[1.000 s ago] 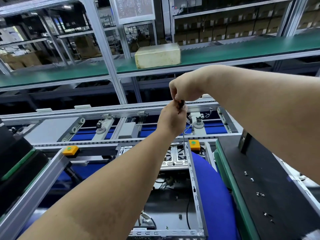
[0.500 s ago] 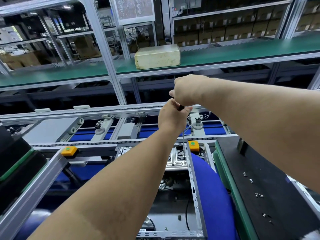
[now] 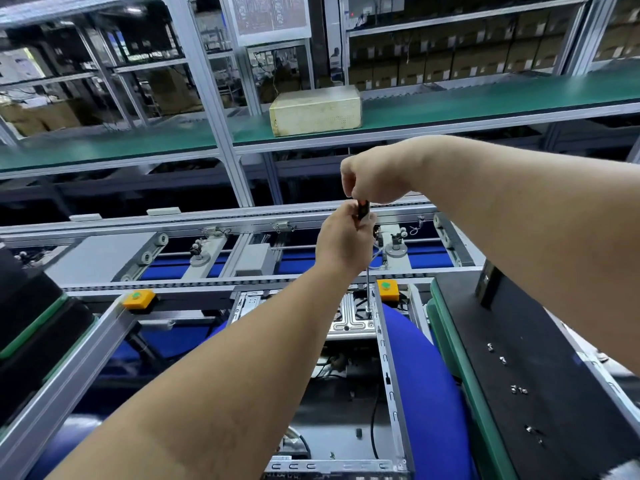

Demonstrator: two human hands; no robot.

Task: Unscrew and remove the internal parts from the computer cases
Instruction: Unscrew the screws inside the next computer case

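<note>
**Two hands on one screwdriver above the open case**

Both hands meet at the middle of the scene, stacked on a long screwdriver (image 3: 363, 211) that stands nearly upright. The right hand (image 3: 375, 174) is uppermost, its fingers curled down round the top of the dark handle. The left hand (image 3: 343, 242) sits just below it, fingers wrapped round the lower part of the handle, so that only a short strip of black and orange grip shows between the two. From under the left hand the thin metal shaft (image 3: 367, 289) runs down to the far right corner of the computer case (image 3: 393, 386); its tip meets a silver stamped plate (image 3: 349, 320) inside the case, just beside the right wall.

The case lies open-topped on the near side of the worktop, its perforated metal frame running from the near edge toward the far conveyor rail. Dark cables and a board lie inside it, partly hidden by the left forearm. A blue cushion (image 3: 426, 386) lies against its right wall.

To the right, a black panel (image 3: 540, 375) with a green edge carries several small loose screws (image 3: 518, 389) scattered along it. Two orange blocks (image 3: 138, 299) sit on the rail at the far end of the case. On the green shelf (image 3: 485, 98) beyond, a cream box (image 3: 316, 110) rests alone.
</note>
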